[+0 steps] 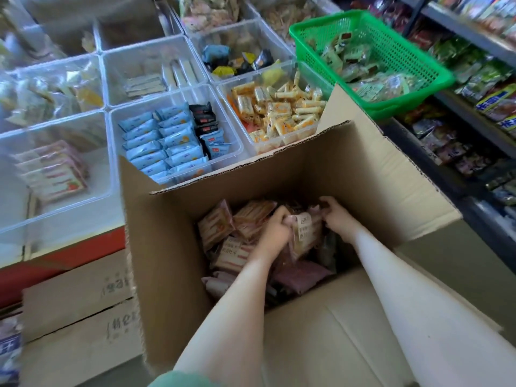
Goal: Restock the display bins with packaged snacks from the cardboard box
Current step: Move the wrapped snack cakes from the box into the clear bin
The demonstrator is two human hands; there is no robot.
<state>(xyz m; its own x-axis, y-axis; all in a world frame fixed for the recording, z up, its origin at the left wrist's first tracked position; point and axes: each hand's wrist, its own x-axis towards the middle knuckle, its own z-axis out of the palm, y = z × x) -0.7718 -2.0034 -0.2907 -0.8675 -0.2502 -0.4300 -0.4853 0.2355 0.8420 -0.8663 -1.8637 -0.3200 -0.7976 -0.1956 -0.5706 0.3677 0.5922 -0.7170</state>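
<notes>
Both hands are down inside the box, which stands open at the table edge w/ its far flap up against the bins, so stock is a short lift from where it goes. L hand and R hand are each curled round opposite ends of one bunch of packs, squeezing it between them; prob. a two-handed scoop to shift several at once rather than singles. More pink-tan packs lie loose underneath, approx. the bottom of the box covered.

The near-left bin holds a short row of pink packs that look like the same line w/ lots of bare floor, so I'd judge that's the target. Blue packs and yellow ones fill the bins beside it.

Writing: held packs carry dark print on a pale label, too blurred to read. Cartons under the table have printed characters, also illegible.
</notes>
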